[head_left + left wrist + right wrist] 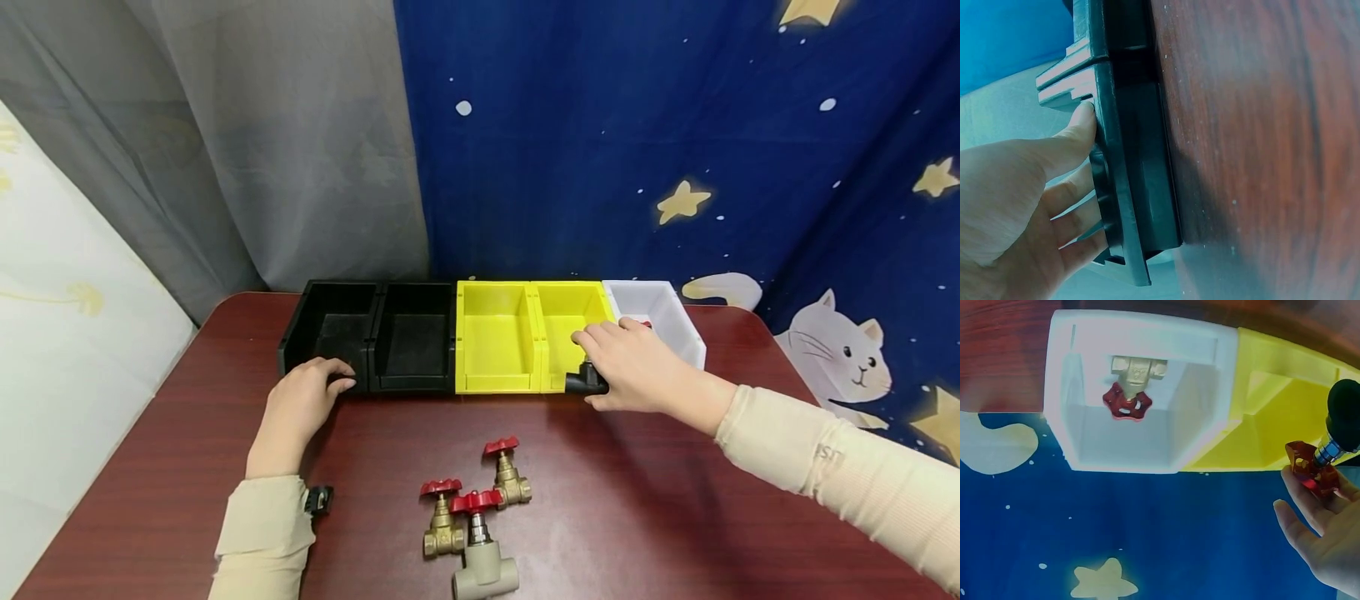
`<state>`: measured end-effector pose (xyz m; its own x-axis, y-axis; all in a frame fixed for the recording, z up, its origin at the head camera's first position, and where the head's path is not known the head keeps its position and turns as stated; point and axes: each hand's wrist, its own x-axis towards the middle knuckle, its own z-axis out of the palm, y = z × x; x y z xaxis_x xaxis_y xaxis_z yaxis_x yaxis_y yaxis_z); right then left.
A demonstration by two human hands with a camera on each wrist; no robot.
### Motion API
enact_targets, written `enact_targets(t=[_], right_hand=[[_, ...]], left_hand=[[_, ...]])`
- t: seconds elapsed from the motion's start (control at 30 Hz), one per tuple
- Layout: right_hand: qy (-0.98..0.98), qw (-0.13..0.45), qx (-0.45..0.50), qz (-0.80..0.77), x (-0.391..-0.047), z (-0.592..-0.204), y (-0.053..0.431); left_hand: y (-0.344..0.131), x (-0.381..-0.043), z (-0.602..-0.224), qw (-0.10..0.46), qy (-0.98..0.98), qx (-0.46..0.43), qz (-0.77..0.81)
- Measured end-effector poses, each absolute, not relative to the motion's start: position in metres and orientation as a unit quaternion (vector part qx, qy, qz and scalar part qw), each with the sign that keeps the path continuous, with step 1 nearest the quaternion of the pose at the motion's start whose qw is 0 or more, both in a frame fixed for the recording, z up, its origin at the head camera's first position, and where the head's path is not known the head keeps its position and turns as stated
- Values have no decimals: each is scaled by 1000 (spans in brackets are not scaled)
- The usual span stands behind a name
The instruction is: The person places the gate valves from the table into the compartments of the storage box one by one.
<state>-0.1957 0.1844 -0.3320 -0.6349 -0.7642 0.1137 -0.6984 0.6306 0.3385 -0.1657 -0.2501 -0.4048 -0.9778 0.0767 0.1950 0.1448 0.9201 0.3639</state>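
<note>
My right hand (633, 367) holds a black-bodied valve (587, 381) over the front of the right yellow bin (573, 321). In the right wrist view its red handwheel (1311, 469) lies against my fingers, below a metal stem. My left hand (300, 408) rests at the front rim of the leftmost black bin (330, 333). The left wrist view shows the thumb (1085, 122) on the rim and the other fingers reaching over it. A brass valve (1135, 375) with a red handwheel lies in the white bin (1204, 375).
Two brass valves (442, 533) (512, 485) and a beige plastic valve (483, 567), all with red handwheels, are on the dark red table (600, 517). Another black bin (414, 333) and another yellow bin (495, 333) complete the row. Curtains (570, 150) hang behind.
</note>
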Motion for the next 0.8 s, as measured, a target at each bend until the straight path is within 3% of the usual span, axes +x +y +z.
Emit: enact_targets(t=[0.8], right_hand=[[-909,49,376,-176,-239,-343,179]], left_hand=[[-251,-167,-408,99,-974,-63,-191]])
